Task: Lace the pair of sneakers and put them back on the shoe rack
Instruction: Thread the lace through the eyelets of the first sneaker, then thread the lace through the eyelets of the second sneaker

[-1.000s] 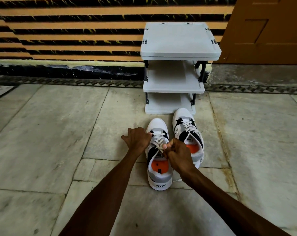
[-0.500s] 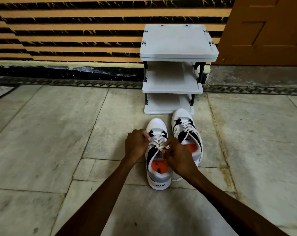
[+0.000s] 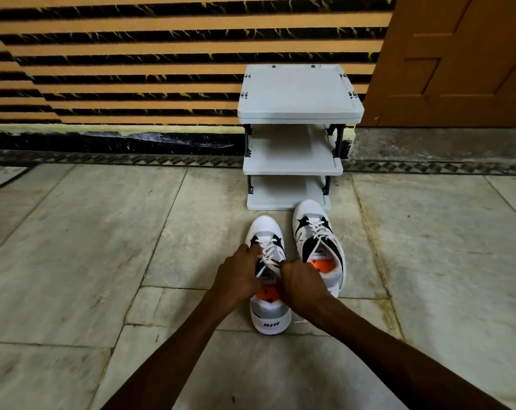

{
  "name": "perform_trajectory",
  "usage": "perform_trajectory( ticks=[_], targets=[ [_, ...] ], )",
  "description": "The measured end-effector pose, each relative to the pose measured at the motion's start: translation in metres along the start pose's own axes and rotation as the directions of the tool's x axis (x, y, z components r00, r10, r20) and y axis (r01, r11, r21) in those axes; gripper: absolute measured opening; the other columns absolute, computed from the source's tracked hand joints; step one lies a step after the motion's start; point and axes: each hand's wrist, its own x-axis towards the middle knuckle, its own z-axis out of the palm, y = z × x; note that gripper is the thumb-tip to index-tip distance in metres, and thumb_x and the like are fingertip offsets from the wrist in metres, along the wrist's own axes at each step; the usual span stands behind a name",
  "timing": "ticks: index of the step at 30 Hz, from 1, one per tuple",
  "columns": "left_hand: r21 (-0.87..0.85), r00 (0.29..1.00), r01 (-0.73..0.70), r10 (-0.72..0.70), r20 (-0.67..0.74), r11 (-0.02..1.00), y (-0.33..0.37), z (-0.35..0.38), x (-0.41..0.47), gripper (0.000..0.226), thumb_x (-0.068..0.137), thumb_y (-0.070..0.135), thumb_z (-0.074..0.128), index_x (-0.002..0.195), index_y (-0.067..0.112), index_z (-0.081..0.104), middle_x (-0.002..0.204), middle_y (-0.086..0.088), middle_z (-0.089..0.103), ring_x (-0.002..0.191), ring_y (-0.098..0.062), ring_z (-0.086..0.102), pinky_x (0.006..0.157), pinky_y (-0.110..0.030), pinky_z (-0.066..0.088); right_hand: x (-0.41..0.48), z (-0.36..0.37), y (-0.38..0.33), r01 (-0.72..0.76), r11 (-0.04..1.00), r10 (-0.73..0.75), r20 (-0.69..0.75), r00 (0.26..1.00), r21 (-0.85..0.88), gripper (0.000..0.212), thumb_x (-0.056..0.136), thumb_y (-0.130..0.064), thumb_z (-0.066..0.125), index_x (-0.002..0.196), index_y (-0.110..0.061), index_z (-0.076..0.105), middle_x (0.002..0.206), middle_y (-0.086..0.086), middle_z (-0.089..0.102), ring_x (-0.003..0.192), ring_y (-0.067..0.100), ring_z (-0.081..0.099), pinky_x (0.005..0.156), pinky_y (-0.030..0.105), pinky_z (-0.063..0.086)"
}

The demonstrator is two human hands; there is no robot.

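Observation:
Two white-and-black sneakers with orange insoles stand on the stone floor, toes toward the rack. The left sneaker (image 3: 269, 316) is nearer me; the right sneaker (image 3: 316, 232) sits further forward, its toe touching the rack's bottom shelf. My left hand (image 3: 238, 275) grips the left side of the near sneaker's white lace (image 3: 268, 253) by the tongue. My right hand (image 3: 301, 281) is closed on the lace's right side, covering part of the shoe opening. The grey three-tier shoe rack (image 3: 299, 93) stands against the wall, its shelves bare.
A striped orange-and-black wall runs behind the rack. A brown wooden door (image 3: 463, 60) is at the right. A loose lace end (image 3: 300, 321) lies on the floor right of the near sneaker's heel. Stone floor tiles extend on both sides.
Both hands have drawn closer together and slid back toward the tongue of the near sneaker. The sneakers and rack have not moved.

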Motion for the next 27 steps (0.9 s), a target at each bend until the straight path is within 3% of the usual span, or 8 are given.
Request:
perform_trajectory(
  ticks=[9,14,18,20,24,27],
  targets=[
    [0.022,0.991,0.047,-0.044,-0.125,0.999,-0.017,-0.027,0.020,0.057,0.076,0.032,0.073,0.128,0.024,0.052,0.118,-0.007,0.057,0.105,-0.033,0.061,0.084,-0.041,0.051,0.038,-0.002,-0.029,-0.004,0.999,0.007,-0.050,0.999,0.046,0.019,0.090,-0.015,0.052,0.100,-0.008,0.066,0.105,0.015,0.070,0.096,0.035,0.067,0.078,0.035,0.052],
    [0.023,0.976,0.064,-0.058,-0.212,0.998,-0.027,-0.023,0.031,0.050,0.081,0.031,0.068,0.128,0.027,0.053,0.116,-0.007,0.057,0.104,-0.033,0.061,0.085,-0.043,0.052,0.054,0.005,-0.034,-0.015,0.997,0.022,-0.084,0.996,0.080,0.023,0.093,-0.014,0.049,0.109,-0.006,0.063,0.110,0.017,0.067,0.099,0.034,0.066,0.079,0.034,0.051],
    [0.081,0.975,0.069,-0.050,-0.215,0.994,-0.031,-0.019,0.035,0.055,0.081,0.029,0.068,0.132,0.024,0.047,0.125,-0.006,0.049,0.112,-0.029,0.054,0.087,-0.039,0.050,0.057,0.009,-0.030,0.004,0.985,0.012,-0.096,0.995,0.170,0.027,0.092,-0.029,0.053,0.104,-0.007,0.064,0.106,0.018,0.068,0.094,0.035,0.066,0.075,0.034,0.050],
    [0.090,0.960,0.041,-0.014,-0.281,0.995,-0.025,-0.019,0.034,0.055,0.080,0.029,0.067,0.131,0.023,0.048,0.129,-0.006,0.046,0.113,-0.027,0.049,0.088,-0.037,0.047,0.053,0.003,-0.018,0.032,0.979,0.000,-0.156,0.988,0.202,0.032,0.091,-0.037,0.054,0.103,-0.010,0.065,0.101,0.016,0.070,0.092,0.033,0.067,0.074,0.033,0.050],
    [-0.085,0.906,-0.154,0.106,-0.409,0.984,0.007,-0.015,0.037,0.034,0.080,0.020,0.060,0.114,0.019,0.061,0.117,-0.006,0.055,0.106,-0.025,0.053,0.085,-0.035,0.048,0.036,-0.021,0.023,0.026,0.969,0.061,-0.337,0.940,0.247,0.027,0.090,-0.033,0.057,0.108,-0.015,0.067,0.094,0.008,0.073,0.087,0.026,0.068,0.072,0.031,0.052],
    [-0.263,0.943,-0.239,0.159,-0.293,0.935,0.040,-0.005,0.049,0.023,0.079,0.013,0.062,0.101,0.016,0.067,0.101,-0.007,0.062,0.092,-0.023,0.061,0.081,-0.033,0.051,0.028,-0.032,0.066,-0.098,0.981,0.153,-0.360,0.920,0.166,0.021,0.083,-0.021,0.059,0.102,-0.016,0.068,0.098,0.009,0.068,0.092,0.031,0.064,0.066,0.032,0.048]
  ],
)
